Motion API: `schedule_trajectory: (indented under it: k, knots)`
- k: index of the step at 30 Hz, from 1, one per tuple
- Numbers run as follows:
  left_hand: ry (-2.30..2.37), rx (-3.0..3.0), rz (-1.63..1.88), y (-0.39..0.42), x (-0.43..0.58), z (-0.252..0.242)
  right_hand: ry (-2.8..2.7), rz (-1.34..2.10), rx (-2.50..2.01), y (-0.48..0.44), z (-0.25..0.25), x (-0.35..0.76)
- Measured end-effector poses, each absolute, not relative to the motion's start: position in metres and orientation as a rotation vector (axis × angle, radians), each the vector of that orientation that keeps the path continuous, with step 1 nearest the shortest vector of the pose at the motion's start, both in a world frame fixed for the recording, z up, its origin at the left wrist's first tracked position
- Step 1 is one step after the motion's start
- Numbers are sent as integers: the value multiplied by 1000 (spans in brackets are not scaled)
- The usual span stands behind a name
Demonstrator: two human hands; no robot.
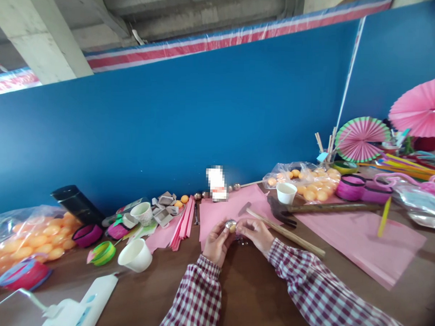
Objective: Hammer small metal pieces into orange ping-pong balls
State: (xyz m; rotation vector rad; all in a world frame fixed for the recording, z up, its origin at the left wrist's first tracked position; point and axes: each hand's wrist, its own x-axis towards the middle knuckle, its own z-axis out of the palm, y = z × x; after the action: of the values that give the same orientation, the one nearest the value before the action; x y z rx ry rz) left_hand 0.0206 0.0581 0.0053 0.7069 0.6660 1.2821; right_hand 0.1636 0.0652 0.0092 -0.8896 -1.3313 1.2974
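Observation:
Near the middle of the table, my left hand (216, 242) holds a small round object (231, 225), shiny silver on top with a yellowish part below, between thumb and fingers. My right hand (256, 234) is closed in a pinch at the right side of that object; whether it grips a separate piece is too small to tell. Pink paper (215, 215) lies flat just behind both hands. Beneath the right hand, something small and shiny (242, 241) is partly hidden. A hammer's wooden handle (293, 236) lies slanting to the right of my right hand.
Paper cups (136, 255), a power strip (98, 296) and a bag of orange balls (40, 237) are at left. Another ball bag (318, 184), a white cup (286, 193), a second hammer (330, 208) and a yellow pencil (384, 217) are at right. A blue partition (212, 115) stands behind.

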Motion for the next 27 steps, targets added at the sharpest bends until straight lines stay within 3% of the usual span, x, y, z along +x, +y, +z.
schedule_trajectory:
  k: [27]
  knots:
    - [649, 767, 1285, 56, 21, 7, -1444, 1260, -921, 68, 0, 166]
